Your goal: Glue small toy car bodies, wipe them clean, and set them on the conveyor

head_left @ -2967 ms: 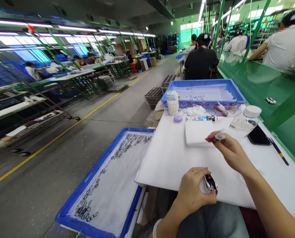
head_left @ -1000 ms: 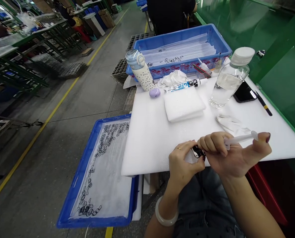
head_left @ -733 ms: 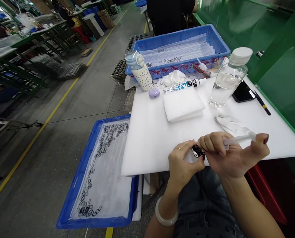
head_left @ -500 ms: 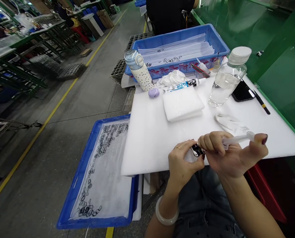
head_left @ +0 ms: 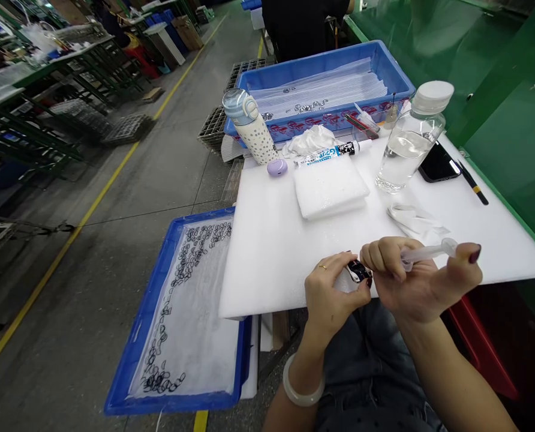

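Between the thumb and fingers of my left hand [head_left: 333,293] is a small black-and-white glossy piece [head_left: 358,271], held above the front edge of the white foam-topped table [head_left: 267,264]. My right hand [head_left: 415,279] is wrapped round a translucent plastic syringe [head_left: 427,254], its thumb by the plunger end. The syringe's tip is hidden behind the fingers, close to the piece, so I cannot tell whether they touch. A crumpled white cloth [head_left: 415,222] lies just beyond my right hand. A folded white foam pad [head_left: 330,186] sits further back.
A clear bottle [head_left: 406,144], a phone [head_left: 438,163], tweezers [head_left: 473,183], a glue tube [head_left: 328,154], a purple case [head_left: 277,168] and a dotted bottle [head_left: 255,135] stand or lie around the table. Blue trays [head_left: 173,403] with small black rings are at left, another bin [head_left: 393,66] behind.
The view has shifted very slightly. Both hands keep their grip on the piece and the syringe, and the right thumb sits marginally lower and further left.
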The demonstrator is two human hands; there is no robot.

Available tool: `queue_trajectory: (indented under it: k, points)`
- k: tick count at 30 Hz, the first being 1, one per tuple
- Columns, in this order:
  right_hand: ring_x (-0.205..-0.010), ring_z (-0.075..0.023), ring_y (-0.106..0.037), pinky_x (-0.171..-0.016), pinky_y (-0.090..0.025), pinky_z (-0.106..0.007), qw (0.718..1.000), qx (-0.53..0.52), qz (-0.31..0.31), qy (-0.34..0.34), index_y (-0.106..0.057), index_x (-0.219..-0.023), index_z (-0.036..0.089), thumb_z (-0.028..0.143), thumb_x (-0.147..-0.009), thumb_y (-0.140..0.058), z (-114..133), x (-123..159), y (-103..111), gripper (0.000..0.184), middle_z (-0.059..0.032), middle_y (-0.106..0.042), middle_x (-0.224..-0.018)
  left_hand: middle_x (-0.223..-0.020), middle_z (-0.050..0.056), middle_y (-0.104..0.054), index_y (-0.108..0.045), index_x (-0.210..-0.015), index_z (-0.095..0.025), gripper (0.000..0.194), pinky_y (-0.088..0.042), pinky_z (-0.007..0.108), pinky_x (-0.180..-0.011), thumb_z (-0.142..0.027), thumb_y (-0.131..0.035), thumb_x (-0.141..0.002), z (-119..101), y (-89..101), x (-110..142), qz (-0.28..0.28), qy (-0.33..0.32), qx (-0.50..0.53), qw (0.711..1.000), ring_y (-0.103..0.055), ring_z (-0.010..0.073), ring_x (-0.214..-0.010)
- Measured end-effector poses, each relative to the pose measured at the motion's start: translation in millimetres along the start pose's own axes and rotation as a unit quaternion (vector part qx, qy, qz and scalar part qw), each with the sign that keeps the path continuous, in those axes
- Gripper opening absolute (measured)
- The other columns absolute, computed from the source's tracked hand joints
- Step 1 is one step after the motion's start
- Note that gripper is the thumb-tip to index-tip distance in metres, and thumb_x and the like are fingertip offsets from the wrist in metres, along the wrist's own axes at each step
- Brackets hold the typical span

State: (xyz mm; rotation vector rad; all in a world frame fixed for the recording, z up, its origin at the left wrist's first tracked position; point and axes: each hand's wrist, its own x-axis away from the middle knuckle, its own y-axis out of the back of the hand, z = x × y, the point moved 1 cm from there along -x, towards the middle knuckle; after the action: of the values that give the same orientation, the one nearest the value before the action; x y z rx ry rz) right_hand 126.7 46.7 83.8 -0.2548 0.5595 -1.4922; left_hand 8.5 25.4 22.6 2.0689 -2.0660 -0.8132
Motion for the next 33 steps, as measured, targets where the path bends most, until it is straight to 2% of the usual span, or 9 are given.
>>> queue_trajectory:
  k: [5, 9, 11, 14, 20, 24, 27, 31, 33]
  points:
    - [-0.041, -0.0094, -0.021, -0.043, -0.02, -0.028, 0.999, 0.04, -0.014, 0.003, -0.03, -0.041, 0.021, 0.087, -0.076, -0.04, -4.8, 3.4, -4.7, 0.075, 0.0039, -0.017, -0.039, -0.103, 0.005, -0.076, -0.071, -0.098, -0.021, 0.034, -0.058, 0.042, -0.09, -0.014, -0.072, -0.065, -2.3, -0.2, 0.0, 0.003, -0.004, -0.008, 1.0, -0.07, 0.0255, -0.098]
    - [-0.047, -0.0107, -0.028, -0.045, -0.021, -0.027, 0.988, 0.126, 0.07, -0.058, -0.039, -0.049, 0.02, 0.073, -0.081, -0.056, 14.0, 0.6, -13.8, 0.064, 0.0025, -0.031, -0.05, -0.09, 0.003, -0.076, -0.07, -0.089, -0.022, 0.026, -0.06, 0.042, -0.082, -0.016, -0.074, -0.064, -1.6, -0.1, -1.0, 0.012, 0.004, 0.0, 1.0, -0.072, 0.0259, -0.087]
    - [-0.053, -0.0121, -0.033, -0.051, -0.027, -0.028, 0.988, 0.138, 0.076, 0.005, -0.043, -0.053, 0.021, 0.06, -0.084, -0.062, 35.1, -17.4, -19.2, 0.054, 0.001, -0.038, -0.057, -0.094, 0.004, -0.076, -0.071, -0.092, -0.022, 0.03, -0.06, 0.043, -0.085, -0.016, -0.074, -0.064, -0.1, -0.6, -0.8, 0.009, 0.005, 0.0, 1.0, -0.071, 0.0258, -0.089]
    - [-0.057, -0.0116, -0.031, -0.062, -0.033, -0.028, 0.981, 0.099, -0.023, 0.165, -0.038, -0.056, 0.022, 0.046, -0.089, -0.059, 51.8, -64.8, -21.5, 0.046, 0.0026, -0.035, -0.06, -0.105, 0.005, -0.076, -0.071, -0.101, -0.021, 0.04, -0.058, 0.043, -0.091, -0.015, -0.074, -0.061, 1.0, -2.0, 1.4, -0.002, 0.003, 0.004, 1.0, -0.07, 0.0255, -0.098]
    - [-0.062, -0.0134, -0.043, -0.065, -0.037, -0.031, 0.967, 0.25, -0.051, 0.024, -0.045, -0.059, 0.021, 0.054, -0.075, -0.065, -22.5, -154.6, -7.5, 0.042, 0.0014, -0.045, -0.059, -0.101, 0.003, -0.076, -0.074, -0.097, -0.024, 0.053, -0.06, 0.04, -0.088, -0.013, -0.083, -0.047, 5.3, -6.3, 3.4, -0.003, 0.0, 0.033, 0.999, -0.07, 0.0255, -0.094]
    - [-0.086, -0.0225, -0.058, -0.078, -0.044, -0.037, 0.951, 0.3, -0.058, 0.04, -0.057, -0.087, 0.019, 0.055, -0.068, -0.072, -29.9, -142.4, 22.8, 0.043, -0.0071, -0.062, -0.089, -0.103, 0.002, -0.076, -0.074, -0.099, -0.026, 0.058, -0.058, 0.039, -0.09, -0.016, -0.087, -0.044, 10.0, -5.4, 3.3, 0.002, -0.015, 0.055, 0.998, -0.07, 0.026, -0.096]
    - [-0.105, -0.0285, -0.061, -0.09, -0.046, -0.044, 0.886, 0.436, -0.081, 0.139, -0.058, -0.105, 0.025, 0.053, -0.078, -0.064, 0.8, -101.5, 65.4, 0.039, -0.0103, -0.065, -0.112, -0.107, 0.001, -0.074, -0.073, -0.104, -0.028, 0.061, -0.057, 0.037, -0.093, -0.018, -0.087, -0.046, 12.4, -3.0, 3.1, 0.011, -0.009, 0.078, 0.997, -0.069, 0.0258, -0.099]
    - [-0.071, -0.0332, -0.064, -0.064, -0.045, -0.051, 0.741, 0.661, -0.102, 0.066, -0.064, -0.081, 0.033, 0.065, -0.077, -0.054, 15.5, -57.8, 132.2, 0.033, -0.011, -0.07, -0.088, -0.11, 0.003, -0.072, -0.07, -0.112, -0.028, 0.067, -0.056, 0.037, -0.093, -0.019, -0.087, -0.047, 14.7, -1.3, 3.1, 0.033, -0.024, 0.075, 0.996, -0.068, 0.0266, -0.102]
    - [-0.08, -0.0395, -0.064, -0.061, -0.044, -0.053, 0.68, 0.725, -0.093, 0.064, -0.065, -0.085, 0.033, 0.068, -0.075, -0.05, 7.6, -49.5, 154.2, 0.04, -0.0127, -0.071, -0.092, -0.111, 0.003, -0.07, -0.069, -0.115, -0.029, 0.07, -0.055, 0.037, -0.095, -0.017, -0.086, -0.047, 15.6, -0.4, 4.2, 0.045, -0.039, 0.057, 0.997, -0.066, 0.027, -0.104]
